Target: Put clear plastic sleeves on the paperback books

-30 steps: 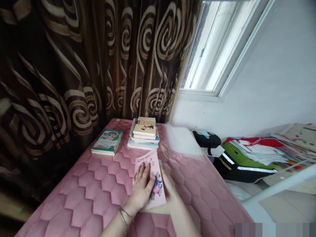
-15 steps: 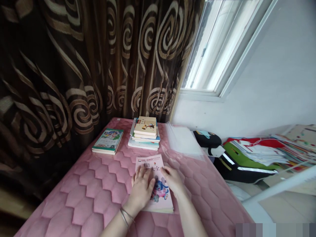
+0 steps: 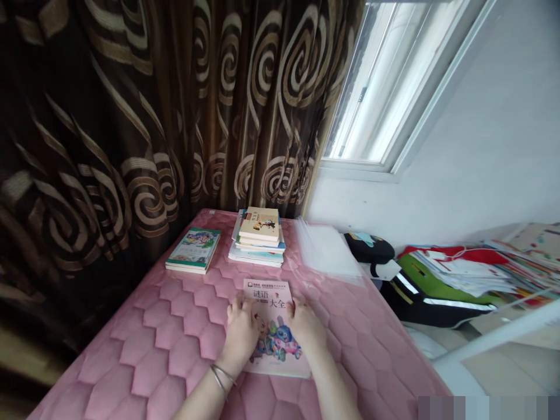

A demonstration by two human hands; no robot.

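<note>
The pink paperback titled 谜语大全 (image 3: 277, 333) lies face up in the lower centre of the frame, directly between your two hands, so neither hand is clearly nearer: both touch it. Its long axis runs away from you, up the frame, with the title end farthest off and tipped slightly to the left. A thin pale edge shows along its near end; whether that is its own pages or another book beneath, you cannot tell from here.

Your left hand (image 3: 242, 328) rests along the left side, fingers bent over that edge towards the title. Your right hand (image 3: 307, 322) flanks the right side, its thumb at the cover's margin and the other fingers mostly hidden. The two hands stand a cover's breadth apart, facing each other across the short axis; whether either one truly pinches the book or only presses its side, you cannot tell.

Under it all spreads the pink quilted mattress (image 3: 175, 332). Beyond the title end, just above centre frame, you have a stack of books (image 3: 260, 224) topped by a cream cover. Left of that stack, and apart from it, lies a green-bordered book (image 3: 193, 248); to the right, clear plastic sheets (image 3: 326, 248).
</note>
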